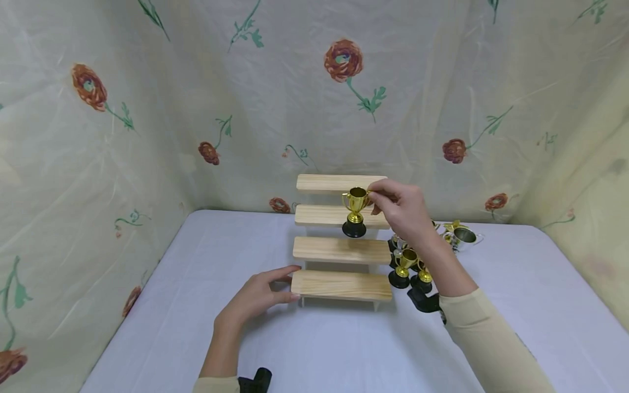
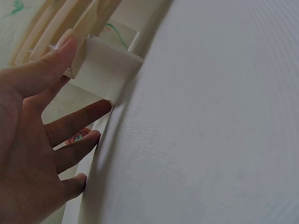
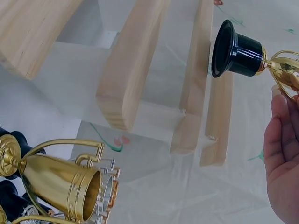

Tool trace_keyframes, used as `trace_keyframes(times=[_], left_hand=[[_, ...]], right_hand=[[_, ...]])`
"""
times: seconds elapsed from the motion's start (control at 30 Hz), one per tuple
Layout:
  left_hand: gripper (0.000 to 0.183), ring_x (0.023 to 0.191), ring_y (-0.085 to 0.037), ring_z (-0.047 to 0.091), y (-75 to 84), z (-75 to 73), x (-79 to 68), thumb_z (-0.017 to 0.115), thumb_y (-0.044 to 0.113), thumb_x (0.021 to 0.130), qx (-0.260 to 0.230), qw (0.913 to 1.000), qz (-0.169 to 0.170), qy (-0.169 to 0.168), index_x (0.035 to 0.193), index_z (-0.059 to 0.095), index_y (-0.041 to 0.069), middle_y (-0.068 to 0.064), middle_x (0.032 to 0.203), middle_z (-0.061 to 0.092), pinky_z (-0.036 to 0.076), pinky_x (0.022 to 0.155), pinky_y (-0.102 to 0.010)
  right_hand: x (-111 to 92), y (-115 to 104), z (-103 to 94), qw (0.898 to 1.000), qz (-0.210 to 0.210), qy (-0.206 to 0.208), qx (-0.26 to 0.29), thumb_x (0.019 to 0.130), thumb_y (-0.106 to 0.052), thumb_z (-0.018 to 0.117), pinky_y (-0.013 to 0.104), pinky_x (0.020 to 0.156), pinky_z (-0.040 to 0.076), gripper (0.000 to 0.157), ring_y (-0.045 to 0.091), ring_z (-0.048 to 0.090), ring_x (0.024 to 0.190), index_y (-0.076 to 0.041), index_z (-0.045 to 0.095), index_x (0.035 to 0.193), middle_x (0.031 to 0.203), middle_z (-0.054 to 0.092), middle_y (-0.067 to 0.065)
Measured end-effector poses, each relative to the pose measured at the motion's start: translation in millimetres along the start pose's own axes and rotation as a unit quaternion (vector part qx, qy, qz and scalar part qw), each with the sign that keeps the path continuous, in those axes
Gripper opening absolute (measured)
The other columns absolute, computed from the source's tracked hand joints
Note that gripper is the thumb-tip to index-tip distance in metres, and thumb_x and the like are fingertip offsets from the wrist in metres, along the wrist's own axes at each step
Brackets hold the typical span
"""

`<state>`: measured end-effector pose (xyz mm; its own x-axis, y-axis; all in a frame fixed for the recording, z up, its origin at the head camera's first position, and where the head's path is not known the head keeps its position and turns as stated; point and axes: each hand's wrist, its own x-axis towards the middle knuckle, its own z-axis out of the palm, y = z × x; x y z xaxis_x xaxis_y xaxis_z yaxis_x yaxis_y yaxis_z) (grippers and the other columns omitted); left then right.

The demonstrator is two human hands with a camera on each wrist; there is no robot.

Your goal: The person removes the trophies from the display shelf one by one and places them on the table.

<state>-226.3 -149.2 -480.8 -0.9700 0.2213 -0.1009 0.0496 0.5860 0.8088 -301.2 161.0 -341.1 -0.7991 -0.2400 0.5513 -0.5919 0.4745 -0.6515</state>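
Observation:
My right hand (image 1: 400, 210) pinches a small gold trophy cup (image 1: 357, 202) by one handle. Its black base (image 3: 245, 53) points down, and the cup overlaps the upper steps in the head view. A tiered display stand (image 1: 341, 283) has wooden steps on pale supports. At the left end of its lowest step, my left hand (image 1: 257, 295) grips with thumb and index finger. In the left wrist view the thumb (image 2: 56, 60) presses on the step's end, while the other fingers spread beside the support.
Several more trophies, gold and silver, stand grouped right of the stand, among them a gold one (image 1: 405, 259) and a larger silver cup (image 1: 464, 236). A white cloth covers the table (image 1: 162, 327). A flowered curtain (image 1: 275, 82) hangs behind and at both sides.

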Motion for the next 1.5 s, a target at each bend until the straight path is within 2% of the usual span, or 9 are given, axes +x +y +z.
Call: trace_keyframes(times=[0.23, 0.33, 0.77, 1.1, 1.5], left_hand=[[0.061, 0.135, -0.021, 0.050, 0.3, 0.2, 0.0, 0.081, 0.048, 0.077, -0.006, 1.0000, 0.003, -0.004, 0.133, 0.057, 0.049, 0.008, 0.121, 0.070, 0.037, 0.110, -0.057], [0.061, 0.134, -0.020, 0.051, 0.5, 0.6, -0.3, 0.081, 0.048, 0.077, -0.010, 0.9999, 0.002, -0.002, 0.133, 0.057, 0.049, 0.008, 0.121, 0.070, 0.037, 0.111, -0.056], [0.061, 0.135, -0.021, 0.050, -0.7, 0.8, -1.1, 0.081, 0.047, 0.077, -0.007, 1.0000, 0.002, 0.001, 0.133, 0.057, 0.049, 0.008, 0.122, 0.070, 0.037, 0.111, -0.056], [0.060, 0.135, -0.021, 0.050, 1.7, 0.1, -2.0, 0.081, 0.044, 0.077, -0.007, 1.0000, 0.000, -0.001, 0.132, 0.057, 0.051, 0.008, 0.122, 0.070, 0.037, 0.111, -0.056], [0.061, 0.136, -0.022, 0.049, 1.7, -0.6, -1.7, 0.082, 0.046, 0.077, -0.005, 1.0000, -0.004, -0.003, 0.132, 0.057, 0.052, 0.008, 0.121, 0.070, 0.037, 0.110, -0.057]], right_hand=[[-5, 1, -8.9, 1.000, 0.014, 0.006, 0.012, 0.097, -0.009, 0.062, 0.021, 0.058, 0.052, 0.014, 0.014, 0.066, 0.066, -0.003, 0.073, 0.104, 0.087, 0.074, 0.016], [-8, 3, -11.7, 1.000, 0.015, 0.011, 0.012, 0.097, -0.009, 0.062, 0.021, 0.057, 0.052, 0.014, 0.017, 0.067, 0.066, -0.004, 0.073, 0.103, 0.086, 0.074, 0.016], [-14, 10, -18.9, 0.999, 0.019, 0.028, -0.005, 0.096, -0.008, 0.062, 0.019, 0.054, 0.050, 0.014, 0.016, 0.066, 0.064, -0.002, 0.073, 0.102, 0.084, 0.073, 0.016], [-18, 9, -23.6, 0.999, 0.016, 0.033, 0.001, 0.096, -0.008, 0.063, 0.019, 0.054, 0.052, 0.014, 0.022, 0.067, 0.064, -0.002, 0.074, 0.102, 0.084, 0.073, 0.017], [-23, 9, -27.7, 0.999, 0.024, 0.036, -0.002, 0.096, -0.008, 0.063, 0.017, 0.057, 0.052, 0.013, 0.013, 0.067, 0.064, -0.003, 0.074, 0.100, 0.085, 0.074, 0.017]])
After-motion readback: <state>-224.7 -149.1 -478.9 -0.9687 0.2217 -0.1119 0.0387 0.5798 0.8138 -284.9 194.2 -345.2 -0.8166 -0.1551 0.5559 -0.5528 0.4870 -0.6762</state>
